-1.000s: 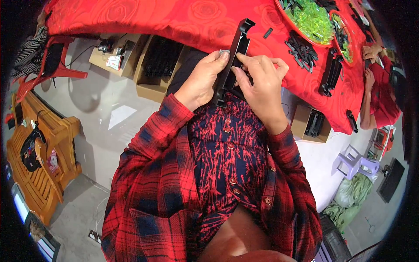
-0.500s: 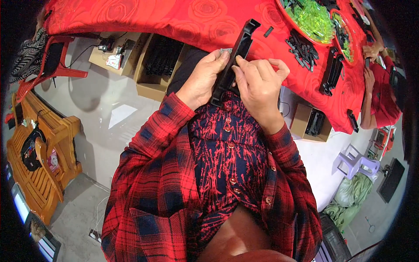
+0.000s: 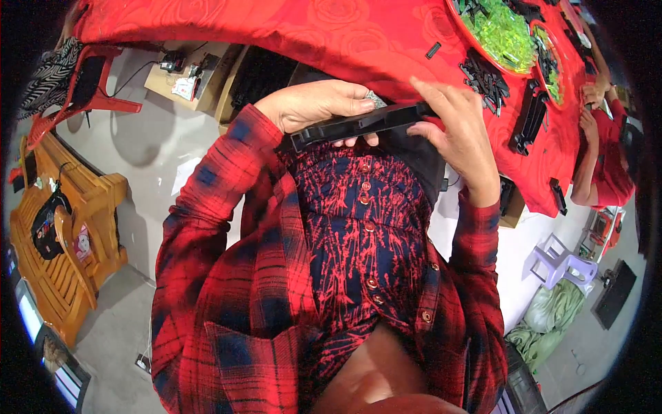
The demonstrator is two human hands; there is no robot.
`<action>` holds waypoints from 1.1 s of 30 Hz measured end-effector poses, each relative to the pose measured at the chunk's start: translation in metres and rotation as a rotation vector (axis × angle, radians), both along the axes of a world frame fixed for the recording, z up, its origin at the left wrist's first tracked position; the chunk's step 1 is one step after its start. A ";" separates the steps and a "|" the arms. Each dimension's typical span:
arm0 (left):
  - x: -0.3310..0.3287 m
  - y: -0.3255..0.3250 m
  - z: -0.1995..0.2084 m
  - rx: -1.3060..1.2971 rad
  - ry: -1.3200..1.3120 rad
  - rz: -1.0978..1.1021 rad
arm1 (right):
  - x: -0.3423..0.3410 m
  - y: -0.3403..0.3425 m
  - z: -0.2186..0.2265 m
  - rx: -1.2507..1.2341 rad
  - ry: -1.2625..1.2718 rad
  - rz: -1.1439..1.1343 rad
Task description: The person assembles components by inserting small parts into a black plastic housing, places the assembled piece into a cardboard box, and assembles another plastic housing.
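A long black plastic bar with a channelled side lies nearly crosswise in front of my body, its right end a little higher. My left hand is closed around it from the far side, thumb along the top edge and fingertips showing underneath. A small grey scrap, perhaps cloth, sticks out by the left thumb. At the right end of the bar is my right hand, fingers over it and thumb below, with that end between them.
On the red tablecloth lie a small black piece, a heap of black pieces, more black bars and a red basin of yellow-green clear pieces. Another person's hand is at the far right. A wooden bench stands left.
The bar has turned from steeply upright to nearly crosswise. My right hand has moved from the bar's middle out to its right end; my left hand has turned with the bar.
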State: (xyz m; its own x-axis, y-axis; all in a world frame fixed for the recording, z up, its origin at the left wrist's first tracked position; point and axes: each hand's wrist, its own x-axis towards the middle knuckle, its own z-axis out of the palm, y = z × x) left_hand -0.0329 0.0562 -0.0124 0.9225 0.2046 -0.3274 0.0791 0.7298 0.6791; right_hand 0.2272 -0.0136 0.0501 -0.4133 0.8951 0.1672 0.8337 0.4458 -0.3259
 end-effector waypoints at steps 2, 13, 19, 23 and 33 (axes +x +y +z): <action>-0.003 0.001 0.003 -0.016 0.029 -0.011 | 0.001 -0.002 0.000 -0.137 0.019 0.011; 0.004 -0.011 -0.009 -0.043 -0.257 0.643 | -0.025 -0.021 -0.026 -0.025 0.543 -0.516; 0.060 -0.030 0.022 0.338 -0.071 0.944 | -0.062 -0.019 -0.044 0.314 0.401 -0.397; 0.072 -0.027 0.016 0.377 0.074 1.031 | -0.076 -0.021 -0.050 0.402 0.243 -0.369; 0.068 -0.028 0.021 0.429 0.182 1.112 | -0.080 -0.035 -0.038 0.050 0.308 -0.268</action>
State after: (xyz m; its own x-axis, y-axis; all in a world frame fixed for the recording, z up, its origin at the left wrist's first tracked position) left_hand 0.0347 0.0279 0.0087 0.1202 0.9820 -0.1456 -0.3297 0.1778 0.9272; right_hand 0.1473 -0.0487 0.0119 -0.0901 0.9521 0.2924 0.7893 0.2473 -0.5620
